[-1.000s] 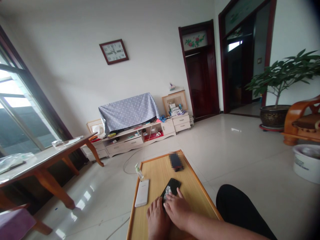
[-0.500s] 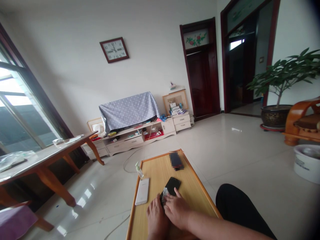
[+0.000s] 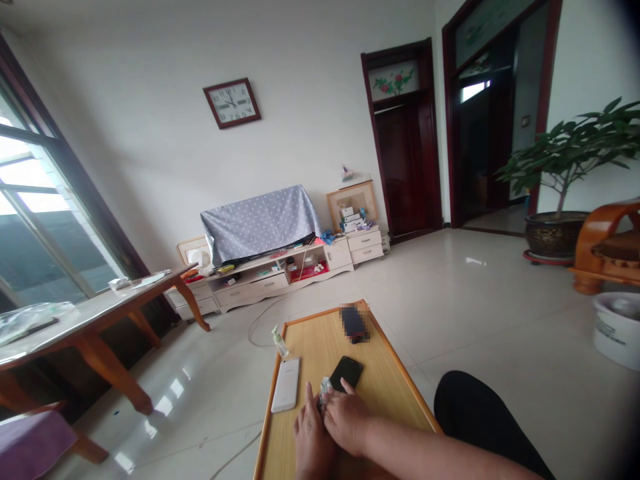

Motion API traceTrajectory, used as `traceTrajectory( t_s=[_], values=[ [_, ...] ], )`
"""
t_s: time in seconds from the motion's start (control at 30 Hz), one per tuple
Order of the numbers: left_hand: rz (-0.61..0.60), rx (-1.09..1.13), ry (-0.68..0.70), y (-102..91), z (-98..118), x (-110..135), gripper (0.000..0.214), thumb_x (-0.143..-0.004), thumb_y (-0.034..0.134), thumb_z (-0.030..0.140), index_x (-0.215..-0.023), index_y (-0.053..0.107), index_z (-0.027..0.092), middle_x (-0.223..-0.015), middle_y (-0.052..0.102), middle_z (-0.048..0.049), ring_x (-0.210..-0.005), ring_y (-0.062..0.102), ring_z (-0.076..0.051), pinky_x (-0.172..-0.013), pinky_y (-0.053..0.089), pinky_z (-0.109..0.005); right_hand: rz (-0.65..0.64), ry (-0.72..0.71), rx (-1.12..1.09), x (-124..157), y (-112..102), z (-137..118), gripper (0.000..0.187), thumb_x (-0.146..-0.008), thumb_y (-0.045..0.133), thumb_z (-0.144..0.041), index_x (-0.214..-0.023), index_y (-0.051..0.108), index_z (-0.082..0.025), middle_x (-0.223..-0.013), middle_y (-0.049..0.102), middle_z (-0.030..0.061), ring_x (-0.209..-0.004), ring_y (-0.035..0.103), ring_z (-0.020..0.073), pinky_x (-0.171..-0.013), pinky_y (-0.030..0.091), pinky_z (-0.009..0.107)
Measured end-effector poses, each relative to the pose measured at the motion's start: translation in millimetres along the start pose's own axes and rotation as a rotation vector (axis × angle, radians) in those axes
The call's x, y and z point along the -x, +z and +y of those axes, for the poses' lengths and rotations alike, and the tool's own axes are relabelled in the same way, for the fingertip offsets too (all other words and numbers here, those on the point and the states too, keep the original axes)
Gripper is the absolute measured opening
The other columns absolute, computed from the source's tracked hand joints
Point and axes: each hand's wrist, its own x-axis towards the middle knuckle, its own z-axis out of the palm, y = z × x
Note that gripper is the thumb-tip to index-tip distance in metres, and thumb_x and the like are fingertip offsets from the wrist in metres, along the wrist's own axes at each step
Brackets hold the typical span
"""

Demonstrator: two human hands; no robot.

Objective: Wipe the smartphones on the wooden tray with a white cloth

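Observation:
A black smartphone (image 3: 349,372) lies on the small wooden table (image 3: 400,390), its lower part covered by my hands. My right hand (image 3: 350,417) presses a crumpled whitish wipe (image 3: 325,385) against the phone's left side, thumb stretched over the screen. Beside it, my left hand (image 3: 313,437) grips around the phone's near left edge, with its index finger pointing forward and the other fingers curled. A white phone (image 3: 286,385) lies to the left, with a clear pump bottle (image 3: 281,342) just beyond it.
A pixelated dark object (image 3: 354,323) lies at the table's far right corner. My dark-clothed knee (image 3: 475,413) is right of the table. A longer table (image 3: 100,320) stands left, a white bucket (image 3: 617,333) right, and a low cabinet (image 3: 265,290) along the wall.
My right hand and the wipe have slid slightly left and nearer me, uncovering more of the black phone. My left index finger has lifted and straightened.

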Motion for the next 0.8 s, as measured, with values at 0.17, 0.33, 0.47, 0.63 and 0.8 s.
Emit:
traceTrajectory(
  t_s=[0.17, 0.33, 0.47, 0.63, 0.8],
  values=[
    [-0.006, -0.017, 0.001, -2.4, 3.7, 0.8, 0.088, -0.091, 0.047, 0.034, -0.159, -0.004, 0.013, -0.151, 0.050, -0.0122, -0.140, 0.043, -0.022, -0.116, 0.021, -0.034, -0.027, -0.026, 0.009, -5.9, -1.0, 0.7, 0.049, -0.101, 0.028, -0.030, -0.140, 0.057, -0.018, -0.142, 0.059, 0.0139, -0.140, 0.045, 0.0232, -0.123, 0.013, 0.050],
    [0.008, -0.019, 0.002, 4.5, -2.7, -0.8, 0.092, -0.088, 0.050, 0.037, -0.159, -0.005, 0.012, -0.152, 0.050, -0.0122, -0.139, 0.044, -0.023, -0.113, 0.025, -0.034, -0.044, -0.025, 0.003, -9.7, -3.8, 2.0, 0.049, -0.102, 0.027, -0.031, -0.139, 0.057, -0.018, -0.141, 0.060, 0.0150, -0.138, 0.048, 0.0254, -0.121, 0.017, 0.054],
    [0.041, -0.007, 0.002, 11.0, -7.9, -2.0, 0.083, -0.091, 0.044, 0.035, -0.159, 0.001, 0.014, -0.152, 0.049, -0.0129, -0.140, 0.043, -0.023, -0.113, 0.026, -0.036, -0.037, -0.030, -0.018, -2.1, -5.5, 2.1, 0.048, -0.102, 0.027, -0.030, -0.140, 0.056, -0.021, -0.142, 0.060, 0.0122, -0.139, 0.047, 0.0250, -0.121, 0.016, 0.056],
    [0.052, -0.013, -0.031, 12.8, -8.0, -3.8, 0.077, -0.092, 0.042, 0.033, -0.159, 0.006, 0.014, -0.149, 0.051, -0.0124, -0.138, 0.044, -0.024, -0.110, 0.031, -0.036, -0.027, -0.040, -0.028, 6.9, -3.9, 2.9, 0.047, -0.101, 0.028, -0.027, -0.136, 0.060, -0.023, -0.140, 0.062, 0.0097, -0.138, 0.048, 0.0237, -0.122, 0.014, 0.054],
    [0.041, 0.026, -0.043, 8.5, -5.8, -4.0, 0.082, -0.089, 0.048, 0.036, -0.158, 0.009, 0.014, -0.147, 0.053, -0.0134, -0.137, 0.045, -0.025, -0.110, 0.030, -0.036, -0.028, -0.033, -0.008, -2.1, -1.9, 9.4, 0.045, -0.101, 0.032, -0.030, -0.133, 0.062, -0.024, -0.141, 0.061, 0.0091, -0.136, 0.049, 0.0242, -0.121, 0.015, 0.054]
  ],
)
